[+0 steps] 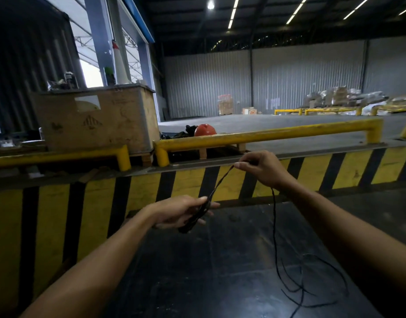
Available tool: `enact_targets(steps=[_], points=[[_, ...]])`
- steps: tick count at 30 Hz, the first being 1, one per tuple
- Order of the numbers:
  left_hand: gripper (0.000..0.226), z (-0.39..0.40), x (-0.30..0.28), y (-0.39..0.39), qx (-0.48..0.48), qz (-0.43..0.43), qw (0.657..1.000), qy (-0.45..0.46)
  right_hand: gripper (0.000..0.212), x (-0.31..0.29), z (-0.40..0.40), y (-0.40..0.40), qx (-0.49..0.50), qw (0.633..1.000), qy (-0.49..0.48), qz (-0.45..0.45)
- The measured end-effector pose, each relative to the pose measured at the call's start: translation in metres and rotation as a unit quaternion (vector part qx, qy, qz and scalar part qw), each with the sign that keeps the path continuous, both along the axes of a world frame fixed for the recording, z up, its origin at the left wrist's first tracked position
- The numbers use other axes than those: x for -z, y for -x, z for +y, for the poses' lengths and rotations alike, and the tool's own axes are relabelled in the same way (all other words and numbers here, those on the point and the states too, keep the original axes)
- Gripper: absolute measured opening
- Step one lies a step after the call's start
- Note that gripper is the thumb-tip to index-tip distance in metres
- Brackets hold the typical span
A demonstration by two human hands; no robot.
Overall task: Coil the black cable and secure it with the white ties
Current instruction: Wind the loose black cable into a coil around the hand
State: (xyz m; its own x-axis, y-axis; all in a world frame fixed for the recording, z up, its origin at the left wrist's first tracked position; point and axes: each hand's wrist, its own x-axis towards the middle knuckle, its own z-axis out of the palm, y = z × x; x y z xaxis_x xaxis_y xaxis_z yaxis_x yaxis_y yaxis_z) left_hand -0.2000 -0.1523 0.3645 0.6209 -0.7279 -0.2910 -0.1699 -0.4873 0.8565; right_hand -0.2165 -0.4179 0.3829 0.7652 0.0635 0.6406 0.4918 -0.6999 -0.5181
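above dark glossy floor (220,260), before yellow-and-black striped barrier (94,203): left hand (179,212) gripping bunched end of thin black cable (220,180), fingers curled around it. right hand (264,171) higher, fingertips pinching same cable, stretched taut between both. beyond right hand, cable hanging down into loose loops on floor at lower right.

arms: both bare to the frame edge | hands (181,211): bare, ungloved | sleeves: unseen
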Motion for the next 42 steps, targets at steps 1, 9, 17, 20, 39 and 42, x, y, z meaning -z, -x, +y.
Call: enact_targets(steps=[1, 9, 17, 20, 39, 42], points=[[0.038, -0.005, -0.003, 0.003, 0.027, 0.053, 0.997, 0.047, 0.012, 0.007, 0.000, -0.003, 0.023, 1.000, -0.018, -0.005], [0.044, -0.051, -0.041, 0.009, 0.052, 0.109, 0.915, 0.385, 0.023, 0.110, 0.084, 0.031, -0.122, 0.961, 0.036, 0.244], [0.042, -0.020, -0.003, -0.024, -0.094, -0.252, 0.963, 0.029, 0.014, 0.058, 0.042, 0.051, -0.121, 0.941, 0.206, 0.241], [0.041, -0.014, 0.004, -0.017, -0.074, -0.254, 0.961, -0.080, 0.013, 0.016, 0.009, 0.045, -0.088, 0.963, 0.173, 0.187], [0.038, -0.050, -0.025, 0.003, -0.056, 0.044, 0.931, 0.358, 0.022, 0.089, 0.070, 0.056, -0.107, 0.944, 0.200, 0.239], [0.035, -0.043, -0.016, -0.005, -0.115, -0.132, 0.949, 0.261, 0.022, 0.055, 0.059, 0.060, -0.118, 0.938, 0.222, 0.237]])
